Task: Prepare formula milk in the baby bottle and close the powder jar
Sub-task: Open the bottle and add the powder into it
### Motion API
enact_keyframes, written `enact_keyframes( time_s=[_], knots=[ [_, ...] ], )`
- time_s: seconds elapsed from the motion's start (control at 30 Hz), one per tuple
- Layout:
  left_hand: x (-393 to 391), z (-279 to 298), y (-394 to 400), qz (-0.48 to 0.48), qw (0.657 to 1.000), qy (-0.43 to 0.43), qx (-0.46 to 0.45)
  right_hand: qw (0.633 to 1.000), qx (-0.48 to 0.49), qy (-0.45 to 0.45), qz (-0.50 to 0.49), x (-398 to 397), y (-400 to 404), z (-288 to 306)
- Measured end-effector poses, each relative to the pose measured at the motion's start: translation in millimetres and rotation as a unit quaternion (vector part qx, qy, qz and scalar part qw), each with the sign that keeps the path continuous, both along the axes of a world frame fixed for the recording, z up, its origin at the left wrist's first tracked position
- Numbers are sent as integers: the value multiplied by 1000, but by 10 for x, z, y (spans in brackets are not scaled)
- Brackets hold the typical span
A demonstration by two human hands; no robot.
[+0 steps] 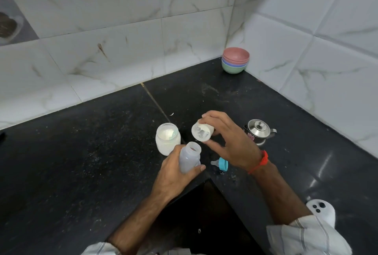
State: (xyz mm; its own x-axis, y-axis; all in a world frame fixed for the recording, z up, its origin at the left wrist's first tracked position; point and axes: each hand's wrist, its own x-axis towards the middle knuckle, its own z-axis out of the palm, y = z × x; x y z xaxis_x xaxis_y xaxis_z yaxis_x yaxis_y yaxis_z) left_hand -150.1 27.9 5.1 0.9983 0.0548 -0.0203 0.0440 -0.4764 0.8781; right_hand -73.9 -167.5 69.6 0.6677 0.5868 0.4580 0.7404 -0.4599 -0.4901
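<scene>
Baby bottle [189,157], one, translucent grey, uncapped, tilted with its open mouth up and toward the far right, held just above the near edge of the black counter [81,152]; contents cannot be told through the cloudy wall. Left hand [176,175], one, fingers wrapped around the bottle's lower body, thumb along its right side. Powder jar [168,141], one, clear glass, lid off, standing upright on the counter just left of and beyond the bottle, holding white powder with a pale scoop-like shape resting on top. Small white cup [202,133], one, gripped on its side by the right hand [229,142], its open mouth facing left and near, just beyond the bottle mouth, white residue clinging inside; thumb below the rim, fingertips curled over the top, remaining fingers loosely spread. Red thread band [260,161], one, on the right wrist. Teat with blue collar [222,164], one, lying on its side on the counter, right of the bottle, under the right hand. Steel kettle [258,132], one, small, lidded, standing to the right beyond the right hand. Bowls [235,60], one nested stack in pink, blue and green, in the far corner against the tiled wall [122,29]. White speckles scattered across the counter.
</scene>
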Motion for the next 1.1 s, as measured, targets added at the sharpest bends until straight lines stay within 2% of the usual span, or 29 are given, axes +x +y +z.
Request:
enact_keyframes(
  time_s=[0.17,0.4,0.67,0.93,1.1],
  knots=[
    [10,40,-97,-9,1000,-17,-13,997,-75,-18,17,-82,-10,118],
    [16,79,-149,-15,999,-36,-22,993,-112,-31,15,-118,-62,151],
    [53,123,-158,-16,998,-51,-32,996,-82,-12,18,-257,-81,152],
    [43,169,-192,-19,998,-52,-33,994,-23,-103,-13,-271,-39,177],
    [38,172,-213,-18,998,-43,-41,996,-18,-83,-6,-291,-43,184]
  ],
)
